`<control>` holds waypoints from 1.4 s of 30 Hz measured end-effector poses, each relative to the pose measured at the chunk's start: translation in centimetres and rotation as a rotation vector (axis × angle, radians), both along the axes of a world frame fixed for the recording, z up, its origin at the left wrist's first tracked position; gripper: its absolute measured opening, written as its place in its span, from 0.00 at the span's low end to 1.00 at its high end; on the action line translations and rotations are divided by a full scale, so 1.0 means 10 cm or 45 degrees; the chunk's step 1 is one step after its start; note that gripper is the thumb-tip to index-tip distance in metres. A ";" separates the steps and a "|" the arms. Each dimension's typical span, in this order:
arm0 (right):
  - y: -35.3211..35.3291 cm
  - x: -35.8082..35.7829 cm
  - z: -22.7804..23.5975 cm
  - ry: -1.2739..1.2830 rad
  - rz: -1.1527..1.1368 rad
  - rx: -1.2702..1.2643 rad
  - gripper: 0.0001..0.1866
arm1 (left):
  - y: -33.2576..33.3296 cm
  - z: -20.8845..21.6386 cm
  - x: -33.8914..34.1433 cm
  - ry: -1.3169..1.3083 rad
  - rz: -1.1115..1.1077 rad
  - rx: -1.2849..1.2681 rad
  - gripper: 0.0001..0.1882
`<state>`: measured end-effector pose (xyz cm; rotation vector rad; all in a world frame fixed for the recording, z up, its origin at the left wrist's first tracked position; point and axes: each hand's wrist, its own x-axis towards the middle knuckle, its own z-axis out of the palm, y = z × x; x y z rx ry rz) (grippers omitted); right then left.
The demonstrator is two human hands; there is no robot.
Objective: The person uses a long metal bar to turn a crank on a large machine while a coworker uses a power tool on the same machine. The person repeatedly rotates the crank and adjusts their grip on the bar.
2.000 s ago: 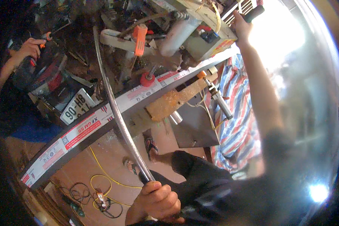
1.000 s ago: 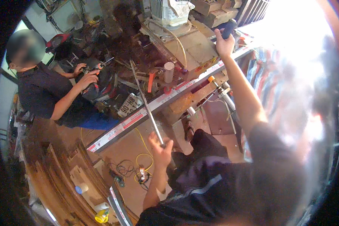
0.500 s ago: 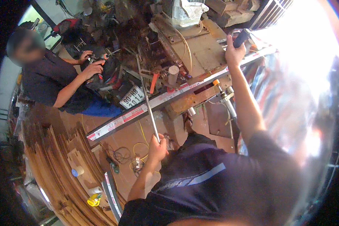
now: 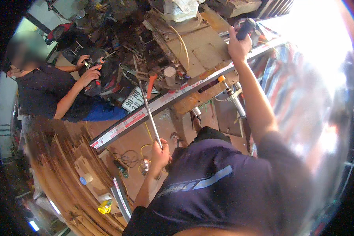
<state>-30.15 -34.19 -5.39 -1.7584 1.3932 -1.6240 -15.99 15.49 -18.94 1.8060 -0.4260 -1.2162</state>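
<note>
My left hand is closed around the near end of a long, thin metal rod. The rod slants away to the far left, crossing over a long bar wrapped in white and red printed film. That bar lies slantwise along the front of a metal-plated work table. At the far right, my right hand grips a black cylindrical handle above the bar's right end. What the handle joins is mostly hidden behind the hand.
A co-worker at the left holds an orange-and-black power tool. An orange-capped metal cylinder juts out below the table. Long brown strips lie at lower left, cables on the floor. A cup stands behind the bar.
The whole view has shifted slightly, so the table and both hands appear a little further left. My grips on the rod and the black handle stay the same.
</note>
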 end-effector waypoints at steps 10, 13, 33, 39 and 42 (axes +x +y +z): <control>-0.09 -0.04 -0.10 -0.012 0.082 -0.009 0.23 | -0.32 -0.19 0.33 -0.121 -0.002 0.049 0.11; -0.03 -0.04 -0.07 -0.013 0.042 -0.063 0.24 | -0.55 -0.23 0.54 -0.399 -0.091 0.170 0.11; -0.03 -0.08 -0.11 -0.087 0.280 0.213 0.29 | -0.68 -0.66 1.18 -1.067 -0.355 0.263 0.13; -0.40 -0.04 -0.28 0.013 0.619 0.122 0.33 | -0.72 -0.43 1.28 -0.885 -0.447 0.202 0.05; -0.80 0.12 -0.36 0.197 0.838 -0.039 0.40 | -0.79 -0.31 1.21 -0.937 -0.353 0.336 0.04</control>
